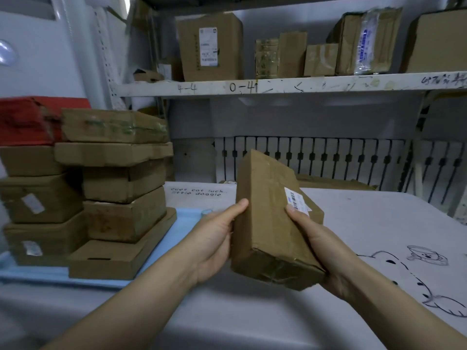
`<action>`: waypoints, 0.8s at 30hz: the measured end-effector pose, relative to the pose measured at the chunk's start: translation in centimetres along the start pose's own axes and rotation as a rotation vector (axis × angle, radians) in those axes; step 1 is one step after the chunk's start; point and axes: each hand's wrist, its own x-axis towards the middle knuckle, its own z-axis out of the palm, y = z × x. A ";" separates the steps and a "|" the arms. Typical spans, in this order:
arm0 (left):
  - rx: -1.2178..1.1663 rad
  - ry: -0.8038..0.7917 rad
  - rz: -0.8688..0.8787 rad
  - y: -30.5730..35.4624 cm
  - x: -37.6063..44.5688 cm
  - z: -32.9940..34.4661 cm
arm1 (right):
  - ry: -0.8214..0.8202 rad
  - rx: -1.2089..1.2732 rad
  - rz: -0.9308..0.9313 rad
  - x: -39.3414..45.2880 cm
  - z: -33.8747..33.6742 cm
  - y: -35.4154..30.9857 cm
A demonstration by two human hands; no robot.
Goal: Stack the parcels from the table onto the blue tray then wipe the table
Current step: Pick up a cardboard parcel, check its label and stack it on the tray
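Right now a person holds one brown cardboard parcel [273,218] in both hands, lifted clear of the bench [379,223] near the middle of the view. The left hand [214,238] clasps its left long side, thumb laid up along the edge and the fingers wrapped out of sight behind. The right hand [321,243] grips the right side from beneath, its thumb pressing on top just beside a white barcode label [297,199]. The parcel tilts, its far end pointing toward twelve o'clock and raised, its near end dipping toward the person.

Over at nine o'clock the blue tray [187,218] sits on the bench, already loaded with stacked parcels [121,185] in two piles: flat brown boxes one upon another, with a red-wrapped one [25,120] topping the left pile. A wide flat box [113,256] lies at the base of the nearer pile, touching the tray.

The bench wears a white cloth with cartoon drawings [427,258] at three o'clock and printed words [197,192] near its far edge. Beyond, at twelve o'clock, a white shelf [278,85] marked with handwritten numbers carries more cardboard boxes [209,46].
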 end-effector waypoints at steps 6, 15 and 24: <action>0.240 0.041 0.234 2.8 -1.8 -1.4 | -0.001 0.061 -0.044 0.7 3.1 -2.8; 0.388 0.252 0.502 12.5 -4.9 -6.0 | -0.228 0.090 -0.157 2.1 11.2 -9.3; 0.627 0.549 0.794 19.8 -7.5 -10.7 | -0.262 0.026 -0.238 4.3 21.8 -15.9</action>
